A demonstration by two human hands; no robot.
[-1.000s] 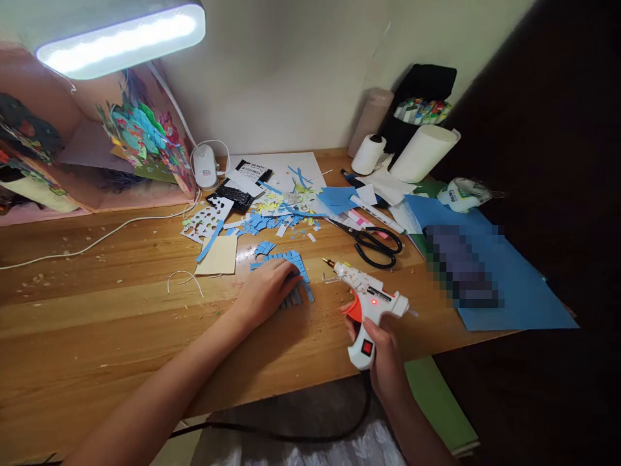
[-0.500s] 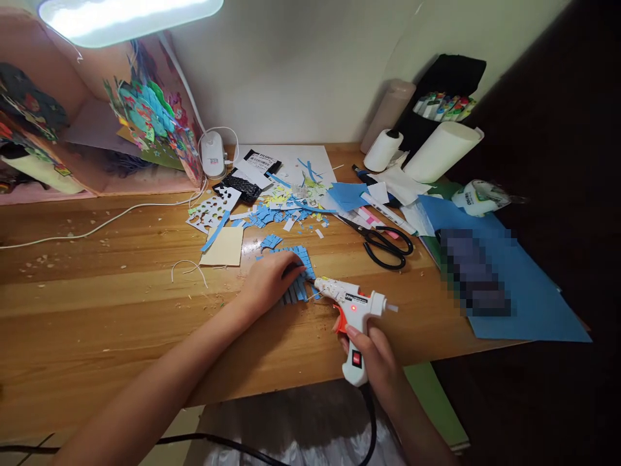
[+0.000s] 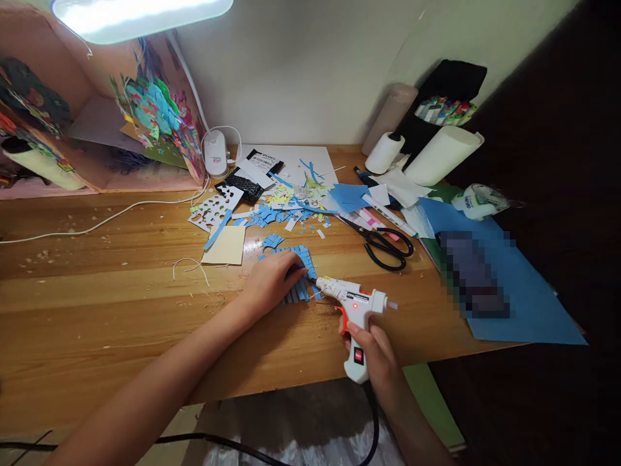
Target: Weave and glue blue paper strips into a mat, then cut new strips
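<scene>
My right hand (image 3: 376,349) is wrapped round the grip of a white glue gun (image 3: 359,310) with an orange trigger and a lit red light. The gun's nozzle points left, close to the fingertips of my left hand (image 3: 276,275). That hand is closed over a piece of blue paper cut into strips (image 3: 305,257) lying on the wooden table (image 3: 121,310). What its fingers pinch is too small and hidden to name. A small blue fringed scrap (image 3: 272,241) lies just beyond the hand.
Black scissors (image 3: 388,249) lie right of a heap of paper scraps (image 3: 272,213). A cream square (image 3: 226,246) is at the left. Farther right are blue sheets (image 3: 533,310) with a blurred dark object, and paper rolls (image 3: 444,155). A lamp (image 3: 140,16) hangs above.
The view has shifted slightly. My hands, the blue paper and the glue gun hold nearly the same positions relative to each other.
</scene>
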